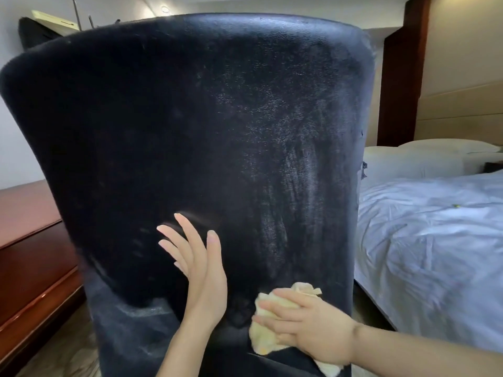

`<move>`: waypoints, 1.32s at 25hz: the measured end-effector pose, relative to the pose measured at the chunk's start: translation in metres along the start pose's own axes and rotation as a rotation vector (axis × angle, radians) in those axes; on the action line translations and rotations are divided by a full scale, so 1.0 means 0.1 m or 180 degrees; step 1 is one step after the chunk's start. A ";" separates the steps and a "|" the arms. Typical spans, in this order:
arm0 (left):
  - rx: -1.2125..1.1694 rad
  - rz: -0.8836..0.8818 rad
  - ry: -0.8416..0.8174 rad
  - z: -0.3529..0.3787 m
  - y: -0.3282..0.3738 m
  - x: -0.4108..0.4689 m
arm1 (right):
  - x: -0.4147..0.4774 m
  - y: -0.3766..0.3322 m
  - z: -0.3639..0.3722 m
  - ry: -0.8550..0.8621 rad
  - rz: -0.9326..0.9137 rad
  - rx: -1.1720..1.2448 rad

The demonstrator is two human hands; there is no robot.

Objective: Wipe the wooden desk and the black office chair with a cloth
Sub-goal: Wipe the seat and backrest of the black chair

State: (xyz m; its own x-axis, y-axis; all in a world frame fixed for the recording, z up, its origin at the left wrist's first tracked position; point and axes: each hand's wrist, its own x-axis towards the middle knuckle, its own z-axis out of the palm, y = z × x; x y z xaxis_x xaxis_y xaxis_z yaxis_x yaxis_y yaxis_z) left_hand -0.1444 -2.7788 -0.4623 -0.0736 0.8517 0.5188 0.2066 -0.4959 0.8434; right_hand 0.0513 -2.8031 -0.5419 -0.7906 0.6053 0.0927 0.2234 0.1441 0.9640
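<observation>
The back of the black office chair point(190, 126) fills most of the view, its leather showing pale damp streaks on the right side. My right hand point(307, 325) presses a crumpled yellow cloth point(265, 336) flat against the lower part of the chair back, fingers straight over the cloth. My left hand point(198, 270) lies open with straight fingers against the chair back, just left of the cloth. The wooden desk point(30, 254) stands at the left, partly hidden behind the chair.
A bed with a rumpled white duvet point(430, 232) and pillows point(446, 146) lies close on the right. A dark wooden panel point(400, 85) rises behind it. Light floor point(62, 352) shows between desk and chair.
</observation>
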 end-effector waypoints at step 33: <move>0.0113 -0.0080 -0.0056 0.05 0.05 -0.04 | 0.64 1.19 -0.39 0.1297 0.1833 0.0406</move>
State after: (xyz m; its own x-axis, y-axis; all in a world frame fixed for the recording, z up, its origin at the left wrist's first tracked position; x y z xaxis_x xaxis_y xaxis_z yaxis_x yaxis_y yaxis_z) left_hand -0.1386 -2.7839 -0.4608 -0.0622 0.8667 0.4948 0.2395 -0.4684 0.8505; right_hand 0.0057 -2.7776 -0.4114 -0.6716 0.2758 0.6877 0.7144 -0.0048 0.6997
